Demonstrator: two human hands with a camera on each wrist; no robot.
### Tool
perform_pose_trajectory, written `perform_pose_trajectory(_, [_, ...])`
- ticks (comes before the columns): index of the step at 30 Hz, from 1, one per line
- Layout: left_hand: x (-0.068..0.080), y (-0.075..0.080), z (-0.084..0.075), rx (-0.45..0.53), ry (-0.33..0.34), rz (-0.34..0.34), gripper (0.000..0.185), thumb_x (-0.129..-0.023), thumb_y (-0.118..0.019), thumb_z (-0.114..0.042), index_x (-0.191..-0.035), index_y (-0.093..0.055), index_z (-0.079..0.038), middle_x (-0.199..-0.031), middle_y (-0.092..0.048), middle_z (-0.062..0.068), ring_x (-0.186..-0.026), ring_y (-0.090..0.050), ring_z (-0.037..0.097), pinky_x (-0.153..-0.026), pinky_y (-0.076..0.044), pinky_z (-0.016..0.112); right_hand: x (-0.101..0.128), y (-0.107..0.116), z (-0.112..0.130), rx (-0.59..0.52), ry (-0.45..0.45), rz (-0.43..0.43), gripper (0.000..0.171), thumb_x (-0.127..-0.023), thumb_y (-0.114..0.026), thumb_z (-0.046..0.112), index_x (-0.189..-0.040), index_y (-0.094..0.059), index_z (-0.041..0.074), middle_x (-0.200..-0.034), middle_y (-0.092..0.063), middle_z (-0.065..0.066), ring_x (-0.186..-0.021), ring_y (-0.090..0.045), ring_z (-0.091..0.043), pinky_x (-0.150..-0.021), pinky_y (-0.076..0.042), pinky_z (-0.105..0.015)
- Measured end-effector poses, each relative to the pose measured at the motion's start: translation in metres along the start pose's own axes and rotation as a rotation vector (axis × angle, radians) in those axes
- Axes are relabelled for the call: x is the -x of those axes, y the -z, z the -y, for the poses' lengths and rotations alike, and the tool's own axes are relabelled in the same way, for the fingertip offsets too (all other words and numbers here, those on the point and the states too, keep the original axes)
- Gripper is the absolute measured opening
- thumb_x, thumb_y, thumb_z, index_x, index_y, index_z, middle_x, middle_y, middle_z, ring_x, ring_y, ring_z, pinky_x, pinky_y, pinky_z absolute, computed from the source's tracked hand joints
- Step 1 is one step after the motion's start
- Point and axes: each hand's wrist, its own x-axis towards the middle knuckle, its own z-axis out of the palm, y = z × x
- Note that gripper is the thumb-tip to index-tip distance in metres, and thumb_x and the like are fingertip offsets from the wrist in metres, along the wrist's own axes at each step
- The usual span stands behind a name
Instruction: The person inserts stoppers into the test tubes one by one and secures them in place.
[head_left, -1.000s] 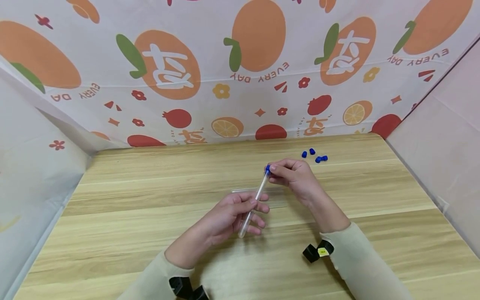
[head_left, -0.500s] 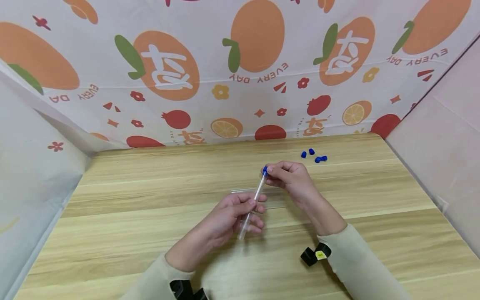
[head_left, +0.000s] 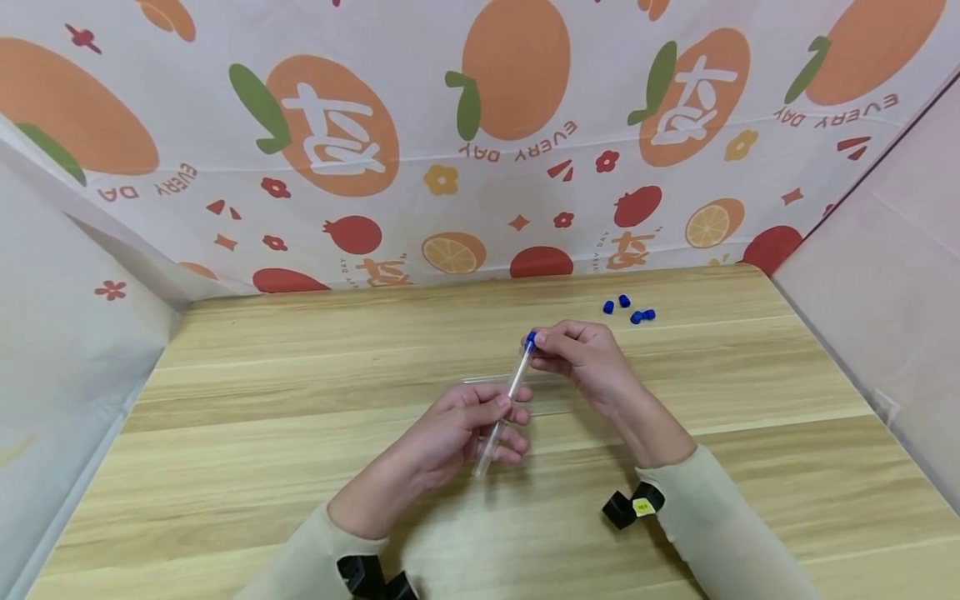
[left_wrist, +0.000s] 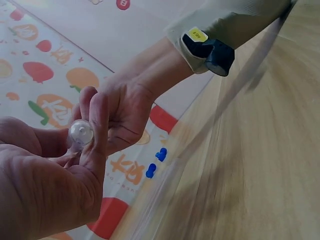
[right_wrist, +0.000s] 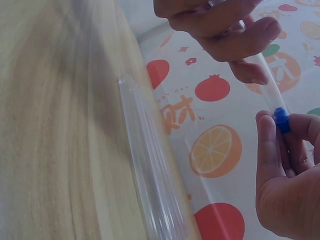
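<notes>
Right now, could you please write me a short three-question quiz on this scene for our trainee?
1. True or false: the left hand grips the clear tube near its lower end.
2. Which hand pinches the blue cap at the tube's top? A) left B) right C) neither
3. Fill in: loose blue caps lie on the wooden ____, beyond the right hand.

Key: 1 true; 2 B; 3 table.
</notes>
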Motion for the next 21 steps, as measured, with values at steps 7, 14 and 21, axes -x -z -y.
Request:
perform_pose_trajectory(7, [0.0014, -0.001, -0.0044, 0.011, 0.025, -0.005, 0.038, -0.106, -0.043, -0.008, -0.137, -0.047, 0.012, -0.098, -0.065, 0.006, -0.073, -0.07, 0.015, -0.071, -0.062, 0.033, -0.0002, 0.0011, 0.0029, 0.032, 0.018, 0.021, 0.015, -0.097, -0.065, 0.01, -0.084, -0.071, 0.005, -0.097, -0.075, -0.008, -0.085, -0.071, -0.017, -0.085, -0.06, -0.033])
perform_pose_trajectory(14, [0.0022, -0.0018, -0.0042, 0.014, 0.041, 0.004, 0.039, -0.106, -0.043, -0.009, -0.137, -0.046, 0.013, -0.096, -0.064, 0.005, -0.07, -0.07, 0.015, -0.068, -0.062, 0.031, 0.0012, 0.0034, 0.0032, 0.061, 0.041, 0.04, 0.017, -0.096, -0.064, 0.007, -0.079, -0.068, 0.005, -0.096, -0.074, -0.009, -0.083, -0.071, -0.017, -0.081, -0.061, -0.032])
perform_pose_trajectory(21, [0.0018, -0.002, -0.0035, 0.025, 0.045, 0.011, 0.037, -0.106, -0.042, -0.009, -0.136, -0.048, 0.013, -0.094, -0.064, 0.004, -0.069, -0.069, 0.014, -0.068, -0.062, 0.031, -0.0003, 0.0043, 0.0029, 0.066, 0.061, 0.06, 0.02, -0.095, -0.061, 0.004, -0.077, -0.067, 0.005, -0.09, -0.074, -0.008, -0.077, -0.07, -0.015, -0.078, -0.061, -0.03])
